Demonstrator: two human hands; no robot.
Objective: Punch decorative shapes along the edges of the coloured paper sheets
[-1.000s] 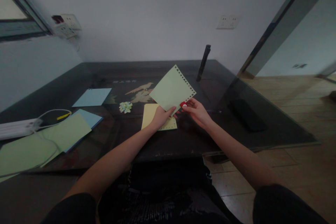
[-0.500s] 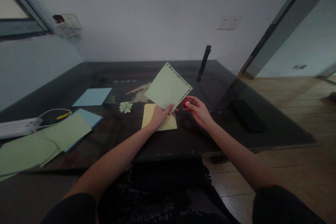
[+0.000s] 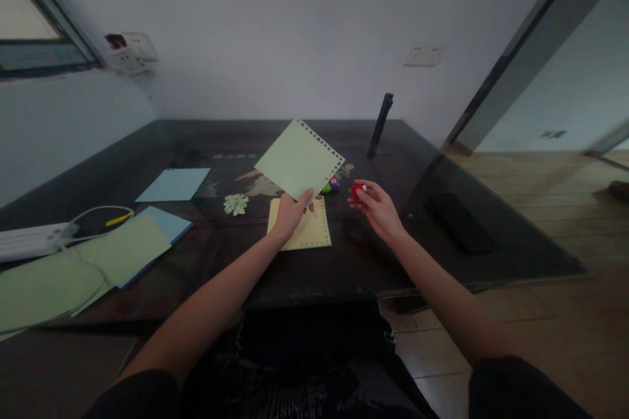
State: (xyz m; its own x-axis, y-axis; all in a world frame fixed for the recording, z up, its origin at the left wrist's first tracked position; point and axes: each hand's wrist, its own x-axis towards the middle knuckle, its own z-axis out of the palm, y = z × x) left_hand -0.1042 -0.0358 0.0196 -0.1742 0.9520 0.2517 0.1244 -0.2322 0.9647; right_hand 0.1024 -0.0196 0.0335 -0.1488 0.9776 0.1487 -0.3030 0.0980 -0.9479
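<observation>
Pale green paper sheet (image 3: 299, 160), punched along one edge, sits pinched by a corner in my left hand (image 3: 289, 215), raised above the yellow sheet (image 3: 305, 232); my right hand (image 3: 376, 208) pinches a small red punch (image 3: 357, 191) right of it. I'd align the next edge squarely before pressing

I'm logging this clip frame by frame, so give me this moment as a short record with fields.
left hand: pinches a corner of the green sheet, lifted off the table
right hand: holds a small red punch, apart from the sheet
sheet edge: row of punched holes along two sides
under the hands: yellow sheet, flat on the dark table
nearby: pile of paper bits
</observation>
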